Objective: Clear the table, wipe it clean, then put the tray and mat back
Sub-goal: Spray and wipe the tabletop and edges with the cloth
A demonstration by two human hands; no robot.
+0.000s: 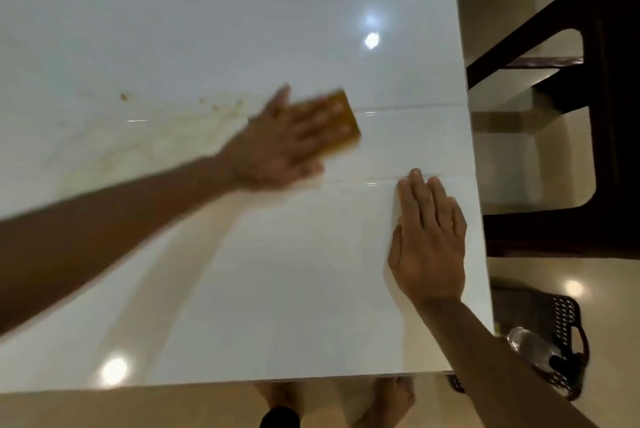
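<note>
A glossy white table fills the view. My left hand presses flat on an orange-brown cloth near the table's middle right; the hand is blurred. Brownish smears and specks spread across the surface to the left of the cloth. My right hand lies flat and bare on the table by its right edge, fingers together, holding nothing. No tray or mat shows on the table.
A dark chair stands against the table's right edge. On the floor at the lower right sits a dark perforated basket with a clear plastic bottle in it. My feet show below the near edge.
</note>
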